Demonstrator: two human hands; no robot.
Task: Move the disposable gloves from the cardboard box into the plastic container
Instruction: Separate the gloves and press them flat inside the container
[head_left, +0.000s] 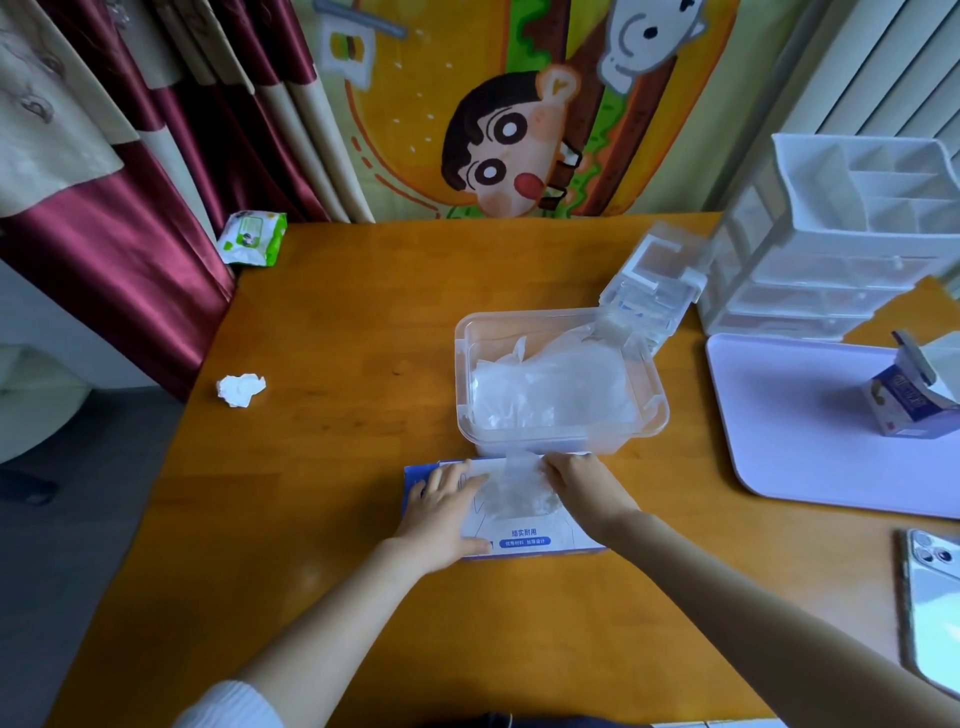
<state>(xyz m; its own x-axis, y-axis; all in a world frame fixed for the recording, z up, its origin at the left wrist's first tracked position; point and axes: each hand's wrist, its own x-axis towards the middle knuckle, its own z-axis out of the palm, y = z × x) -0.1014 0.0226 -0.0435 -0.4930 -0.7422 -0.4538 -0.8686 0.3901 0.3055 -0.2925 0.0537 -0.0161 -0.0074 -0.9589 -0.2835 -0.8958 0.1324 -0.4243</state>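
Observation:
A flat blue-and-white cardboard box (524, 538) lies on the wooden table just in front of me. My left hand (447, 512) rests flat on its left part with straight fingers. My right hand (579, 480) pinches a thin clear disposable glove (511, 493) that sticks out of the box's top opening. Right behind the box stands the clear plastic container (657, 415), lid off, with a crumpled heap of clear gloves (550, 389) inside.
A crumpled white tissue (240, 389) and a green wipes pack (253, 237) lie at the left. A clear lid (654, 280), white drawer organiser (841, 239), lilac tray (789, 415) with a small carton (909, 400) and a phone (932, 608) fill the right side.

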